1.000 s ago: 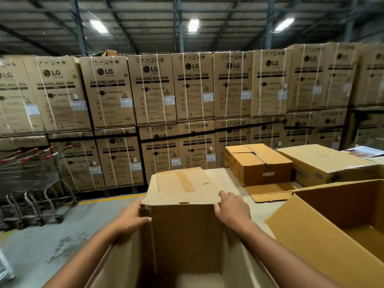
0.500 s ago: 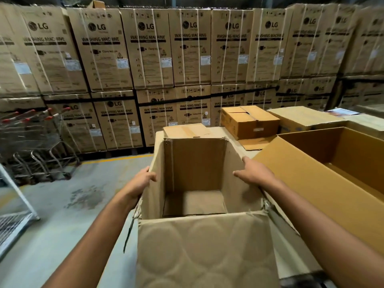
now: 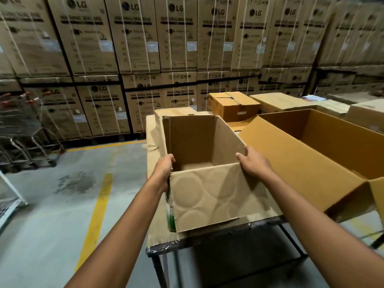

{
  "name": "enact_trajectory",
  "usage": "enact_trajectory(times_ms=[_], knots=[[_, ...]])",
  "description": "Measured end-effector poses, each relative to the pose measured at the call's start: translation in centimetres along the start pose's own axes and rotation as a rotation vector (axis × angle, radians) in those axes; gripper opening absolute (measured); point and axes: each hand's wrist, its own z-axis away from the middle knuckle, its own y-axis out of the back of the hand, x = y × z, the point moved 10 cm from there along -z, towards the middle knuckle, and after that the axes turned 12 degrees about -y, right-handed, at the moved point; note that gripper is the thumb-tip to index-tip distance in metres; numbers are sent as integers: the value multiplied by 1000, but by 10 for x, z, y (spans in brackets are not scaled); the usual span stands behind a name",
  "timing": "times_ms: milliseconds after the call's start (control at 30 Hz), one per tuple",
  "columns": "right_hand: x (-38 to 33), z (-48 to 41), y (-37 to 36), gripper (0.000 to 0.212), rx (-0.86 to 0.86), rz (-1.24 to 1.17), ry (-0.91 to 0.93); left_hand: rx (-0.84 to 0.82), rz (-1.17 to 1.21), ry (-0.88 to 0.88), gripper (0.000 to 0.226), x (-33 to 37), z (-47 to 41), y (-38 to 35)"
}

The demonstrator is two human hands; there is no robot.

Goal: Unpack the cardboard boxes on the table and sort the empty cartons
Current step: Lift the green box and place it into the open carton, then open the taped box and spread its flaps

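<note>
from the head camera, the box (image 3: 209, 196), open-topped and bare inside as far as i can see, sits at the near left corner of the worktop (image 3: 154, 231), its front face close to the near edge. the left hand (image 3: 164, 171) curls over the left wall's rim by the front corner. the right hand (image 3: 254, 164) grips the right wall's rim, thumb inside.

my worries: the front left seam looks split, so lifting by the walls could tear it wider. a pull toward me could tip it onto the floor (image 3: 62, 204). the big open box (image 3: 291, 163), just beside the right hand, could snag it.
</note>
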Motion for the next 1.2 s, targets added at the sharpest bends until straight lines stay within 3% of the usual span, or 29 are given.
enact_trajectory(times_ms=[167,267,400,600,833,1033,1200], knots=[[7,24,3,60,32,4,83,-1,-12,-38,17,0,7,9],[4,51,13,66,122,35,101,18,-132,-267,54,17,11,30],[-24,121,20,66,217,-68,293,79,-429,-555,76,43,64,58],[-65,233,-28,62,172,-401,587,144,-746,-797,71,19,146,112],[-116,302,-170,66,-42,-425,680,182,-880,-762,72,-51,162,222],[-168,312,-308,73,-169,-326,594,178,-889,-574,74,-129,124,352],[-224,321,-387,77,-242,-278,550,126,-937,-519,75,-144,83,432]])
